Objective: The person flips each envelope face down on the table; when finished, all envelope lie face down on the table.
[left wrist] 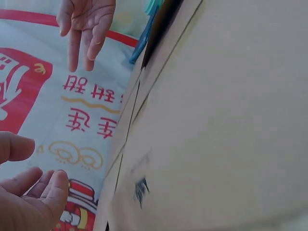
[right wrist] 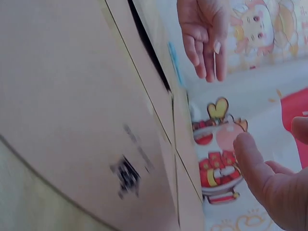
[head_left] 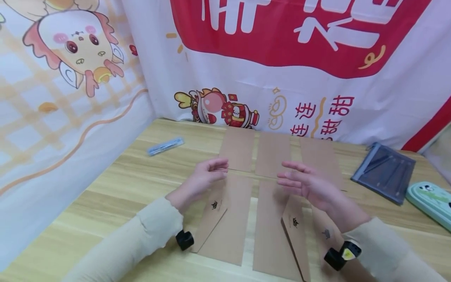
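Several brown kraft-paper envelopes lie in two rows on the wooden table. My left hand (head_left: 204,176) hovers over the front left envelope (head_left: 232,223), its fingers loosely bent and holding nothing. Across from it, my right hand (head_left: 313,186) hangs above the front middle envelope (head_left: 269,227), fingers extended, palm turned inward. Both these envelopes have a raised, slanted flap with a small dark crown-like print. Under the right forearm lies a front right envelope (head_left: 325,231), partly hidden. The back row holds a left envelope (head_left: 237,149), a middle envelope (head_left: 275,150) and a right envelope (head_left: 320,160).
A blue pen-like packet (head_left: 165,146) lies at the left on the table (head_left: 141,176). To the right are a dark zip pouch (head_left: 384,172) and a mint-green case (head_left: 431,201). A printed cloth (head_left: 229,74) hangs behind the table's far edge.
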The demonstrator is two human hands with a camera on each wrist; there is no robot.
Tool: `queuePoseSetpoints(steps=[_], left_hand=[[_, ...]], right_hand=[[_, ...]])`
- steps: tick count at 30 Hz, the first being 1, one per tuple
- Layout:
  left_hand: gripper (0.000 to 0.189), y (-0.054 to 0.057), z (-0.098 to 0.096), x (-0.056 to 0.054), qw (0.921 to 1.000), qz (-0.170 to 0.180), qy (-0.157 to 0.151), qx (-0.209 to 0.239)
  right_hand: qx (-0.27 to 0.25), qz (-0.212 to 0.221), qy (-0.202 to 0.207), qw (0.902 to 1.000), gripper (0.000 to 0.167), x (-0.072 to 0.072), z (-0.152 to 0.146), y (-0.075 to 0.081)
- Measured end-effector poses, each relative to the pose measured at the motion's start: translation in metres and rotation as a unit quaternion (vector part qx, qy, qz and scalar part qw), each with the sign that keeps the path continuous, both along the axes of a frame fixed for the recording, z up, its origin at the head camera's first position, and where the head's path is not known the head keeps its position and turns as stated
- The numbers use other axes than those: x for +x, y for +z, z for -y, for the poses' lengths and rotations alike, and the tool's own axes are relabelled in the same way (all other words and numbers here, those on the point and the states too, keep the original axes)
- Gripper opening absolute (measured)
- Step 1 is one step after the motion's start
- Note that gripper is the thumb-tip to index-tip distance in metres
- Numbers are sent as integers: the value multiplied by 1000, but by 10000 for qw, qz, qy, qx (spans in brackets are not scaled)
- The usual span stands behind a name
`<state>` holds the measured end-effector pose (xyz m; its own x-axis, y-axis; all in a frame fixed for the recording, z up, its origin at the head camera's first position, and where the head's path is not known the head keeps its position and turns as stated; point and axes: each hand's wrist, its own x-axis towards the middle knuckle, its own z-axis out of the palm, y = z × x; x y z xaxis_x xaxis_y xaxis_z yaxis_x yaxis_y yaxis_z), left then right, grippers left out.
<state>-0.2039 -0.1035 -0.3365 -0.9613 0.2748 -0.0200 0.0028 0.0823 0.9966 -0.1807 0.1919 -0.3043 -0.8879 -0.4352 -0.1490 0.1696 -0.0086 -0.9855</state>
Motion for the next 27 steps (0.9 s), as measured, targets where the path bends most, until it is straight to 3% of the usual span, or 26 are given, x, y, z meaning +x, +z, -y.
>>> queuePoseSetpoints(steps=[6, 12, 18, 27], left_hand=[[48, -12, 25, 14, 9990, 200, 389, -43], [50, -21, 41, 30, 9960, 700, 556, 70], [49, -20, 38, 38, 9952, 882, 419, -57], [46, -22, 32, 39, 9953, 901, 355, 51]], right_hand=[[49, 222, 254, 9994, 65, 10, 22, -11], [-182, 627, 474, 9967, 71, 20, 43, -25], [-429, 927, 483, 9936, 70, 26, 56, -39], [-179, 815, 271, 9961, 63, 24, 72, -40]])
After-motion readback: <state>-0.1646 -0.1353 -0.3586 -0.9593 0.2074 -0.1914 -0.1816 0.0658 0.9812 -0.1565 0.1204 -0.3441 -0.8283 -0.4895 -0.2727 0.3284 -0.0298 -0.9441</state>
